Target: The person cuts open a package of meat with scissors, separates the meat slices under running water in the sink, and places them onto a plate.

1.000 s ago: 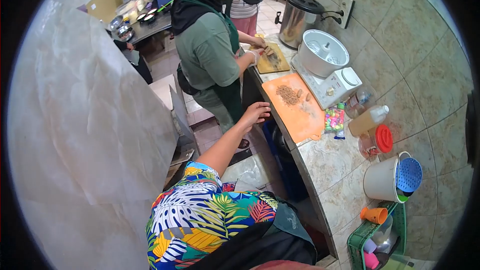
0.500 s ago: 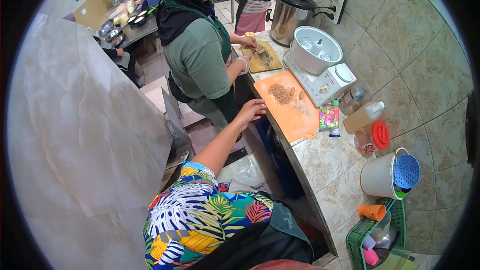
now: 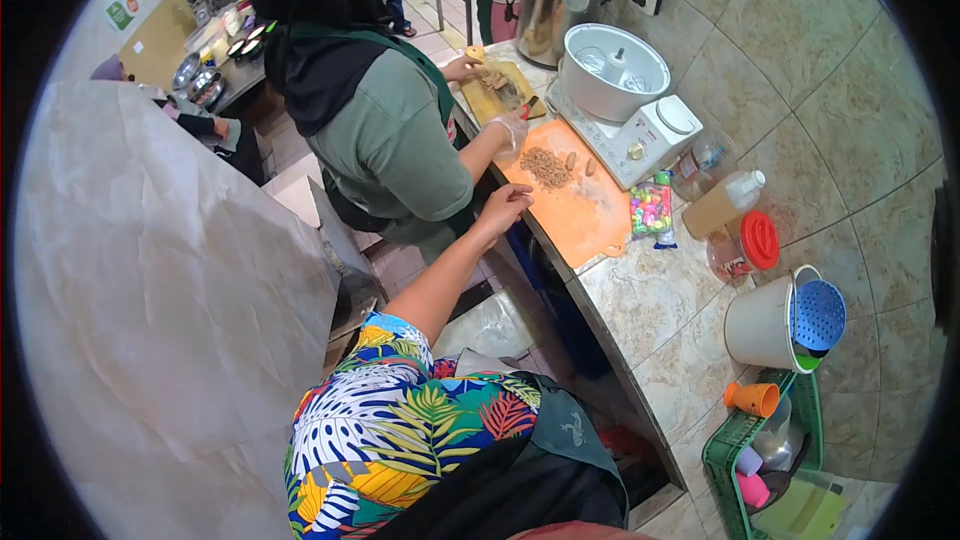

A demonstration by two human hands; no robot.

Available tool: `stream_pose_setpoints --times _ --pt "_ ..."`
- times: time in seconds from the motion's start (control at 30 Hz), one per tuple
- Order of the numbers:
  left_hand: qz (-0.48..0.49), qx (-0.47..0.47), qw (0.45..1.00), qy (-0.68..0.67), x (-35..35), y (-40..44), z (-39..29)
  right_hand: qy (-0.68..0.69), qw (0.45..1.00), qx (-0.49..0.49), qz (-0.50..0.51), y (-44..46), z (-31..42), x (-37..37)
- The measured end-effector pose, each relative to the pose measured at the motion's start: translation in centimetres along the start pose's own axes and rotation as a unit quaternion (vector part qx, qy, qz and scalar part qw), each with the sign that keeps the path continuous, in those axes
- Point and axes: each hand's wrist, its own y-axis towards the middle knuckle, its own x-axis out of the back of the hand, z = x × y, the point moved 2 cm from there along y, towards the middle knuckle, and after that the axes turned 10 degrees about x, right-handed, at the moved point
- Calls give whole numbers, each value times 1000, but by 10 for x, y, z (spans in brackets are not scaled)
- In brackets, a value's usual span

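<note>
My left hand (image 3: 505,208) is at the near-left edge of an orange cutting board (image 3: 582,228). Its fingers are loosely bent and look to hold nothing; whether they touch the board I cannot tell. On the board lie a heap of chopped light-brown bits (image 3: 545,168) and two small brown oblong pieces (image 3: 590,167). My right hand is out of view. Beside me, a co-worker in a grey-green shirt has a gloved hand (image 3: 512,132) near something red and dark. The co-worker's other hand is at a wooden board (image 3: 505,90).
A white stand mixer (image 3: 640,148) and a steel urn (image 3: 560,10) stand along the wall. A bag of colourful items (image 3: 650,210), a bottle (image 3: 722,205), a red-lidded jar (image 3: 745,246), a white bucket (image 3: 758,332) and a green basket (image 3: 722,445) line the counter.
My left hand has shifted slightly up along the board's edge, its fingers drawn closer together. The co-worker has leaned left, and the gloved hand has moved to the orange board's far end.
</note>
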Motion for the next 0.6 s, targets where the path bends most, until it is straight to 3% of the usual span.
stream_pose_setpoints --times 0.1,0.3,0.37,0.5,0.57,0.6 --pt "-1 -67 996 55 -21 12 -8 15 999 29 10 -10 3 -3" --pt "-9 -182 975 125 -62 82 -42 15 1000 -19 8 -48 7 2" --pt "-112 -222 956 155 -71 113 -56 14 999 -32 12 -55 12 1" --pt "-211 -187 945 166 -83 166 -91 79 997 -8 15 -65 -17 -1" --pt "-295 -97 927 208 -78 195 -96 -8 993 -5 119 -68 -22 8" --pt "-299 -101 927 202 -74 209 -94 63 991 -14 119 -86 -14 9"
